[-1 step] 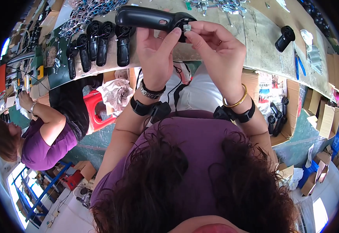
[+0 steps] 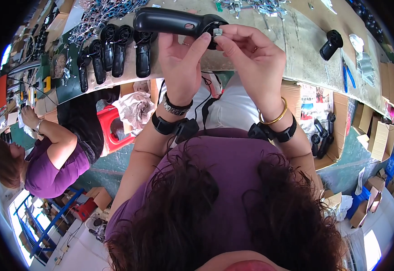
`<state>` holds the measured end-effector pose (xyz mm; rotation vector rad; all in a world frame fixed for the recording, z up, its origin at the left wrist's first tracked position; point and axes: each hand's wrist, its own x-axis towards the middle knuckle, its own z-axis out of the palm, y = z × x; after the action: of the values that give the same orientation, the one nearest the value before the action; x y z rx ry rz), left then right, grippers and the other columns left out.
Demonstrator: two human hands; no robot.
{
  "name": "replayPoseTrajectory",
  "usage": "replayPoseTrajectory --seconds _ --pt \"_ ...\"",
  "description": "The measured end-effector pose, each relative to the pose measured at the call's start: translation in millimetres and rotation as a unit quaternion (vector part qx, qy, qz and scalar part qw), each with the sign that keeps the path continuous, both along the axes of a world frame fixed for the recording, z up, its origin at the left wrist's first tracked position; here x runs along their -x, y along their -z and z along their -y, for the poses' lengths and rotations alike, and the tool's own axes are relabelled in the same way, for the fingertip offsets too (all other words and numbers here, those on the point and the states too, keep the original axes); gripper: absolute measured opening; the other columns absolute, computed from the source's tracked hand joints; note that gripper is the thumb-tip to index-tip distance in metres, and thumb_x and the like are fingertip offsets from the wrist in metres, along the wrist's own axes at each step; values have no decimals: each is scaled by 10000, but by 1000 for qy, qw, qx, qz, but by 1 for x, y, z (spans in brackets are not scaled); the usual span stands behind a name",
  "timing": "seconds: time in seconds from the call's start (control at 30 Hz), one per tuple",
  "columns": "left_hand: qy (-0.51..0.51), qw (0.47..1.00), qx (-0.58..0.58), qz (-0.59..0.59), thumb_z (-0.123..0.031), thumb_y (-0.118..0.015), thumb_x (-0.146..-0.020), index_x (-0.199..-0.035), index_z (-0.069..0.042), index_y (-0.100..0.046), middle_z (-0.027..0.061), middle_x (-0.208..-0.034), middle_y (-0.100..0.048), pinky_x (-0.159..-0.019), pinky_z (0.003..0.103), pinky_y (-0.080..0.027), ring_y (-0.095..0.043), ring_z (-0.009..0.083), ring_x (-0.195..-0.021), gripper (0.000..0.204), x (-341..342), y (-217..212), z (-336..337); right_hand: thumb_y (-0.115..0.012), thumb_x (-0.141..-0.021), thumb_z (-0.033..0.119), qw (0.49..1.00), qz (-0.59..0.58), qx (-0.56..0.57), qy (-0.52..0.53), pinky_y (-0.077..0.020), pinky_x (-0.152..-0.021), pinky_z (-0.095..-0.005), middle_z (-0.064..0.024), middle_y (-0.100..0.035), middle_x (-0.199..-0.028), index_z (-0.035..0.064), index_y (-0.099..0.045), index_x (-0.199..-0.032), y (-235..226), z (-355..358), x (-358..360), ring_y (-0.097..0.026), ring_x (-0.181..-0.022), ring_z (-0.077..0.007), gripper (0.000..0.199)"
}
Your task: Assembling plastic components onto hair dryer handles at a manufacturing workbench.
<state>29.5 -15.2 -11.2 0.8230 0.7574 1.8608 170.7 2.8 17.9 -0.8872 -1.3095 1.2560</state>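
Note:
Above the bench, my left hand [image 2: 181, 67] grips a black plastic handle housing [image 2: 167, 20] from below, its thumb close to the round hollow end. That end points right, and the long grip points left. Finger and thumb of my right hand [image 2: 262, 61] pinch a small pale flat piece [image 2: 217, 32] at the round end. Whether the piece is seated there or only held against it, I cannot tell. Left of my hands, several similar black housings [image 2: 118, 52] lie in a row along the bench. Another black housing [image 2: 331, 45] is off to the right.
Tangled wires [image 2: 109, 18] and small circuit boards [image 2: 246, 5] lie at the back of the workbench [image 2: 296, 49]. Blue-handled pliers [image 2: 348, 74] rest near its right edge. Below are a cardboard box [image 2: 339, 128] with black parts and a red stool [image 2: 111, 131]. A person [image 2: 54, 158] works at left.

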Motion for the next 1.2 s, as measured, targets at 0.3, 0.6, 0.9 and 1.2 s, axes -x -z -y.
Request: replayPoseTrajectory --seconds 0.3,0.6,0.9,1.2 --pt "-15 991 -61 -119 145 -699 -884 -1375 -51 -507 94 -1295 -614 -1000 365 -544 -622 180 -1156 563 6 10 -2 -769 -920 -4 999 27 13 15 -588 -744 -223 -78 -760 -1000 -42 -713 -1143 8 -7 -5 -722 -859 -111 233" --pt "-37 933 -123 -336 116 -735 -836 -1192 -54 -637 106 -1244 -673 -1065 456 -513 -650 250 -1199 406 17 -5 7 -741 -953 41 977 -128 153 -77 -577 -778 -232 -78 -751 -978 -15 -629 -1253 12 -10 -20 -714 -844 -145 324" --pt "3 731 -294 -616 25 -763 -797 -1096 -86 -716 106 -1200 -689 -1131 497 -440 -612 336 -1269 322 62 -11 -6 -733 -971 117 942 -120 263 -168 -567 -811 -234 -101 -740 -1078 5 -577 -1278 3 -38 -22 -715 -907 -140 362" --pt "-84 804 -30 -588 -38 -764 -876 -1156 -62 -751 106 -1357 -605 -1049 415 -511 -569 346 -1302 282 39 -23 8 -739 -967 121 972 -55 201 -106 -595 -787 -275 -105 -737 -1090 1 -583 -1253 19 -61 27 -725 -914 -149 347"
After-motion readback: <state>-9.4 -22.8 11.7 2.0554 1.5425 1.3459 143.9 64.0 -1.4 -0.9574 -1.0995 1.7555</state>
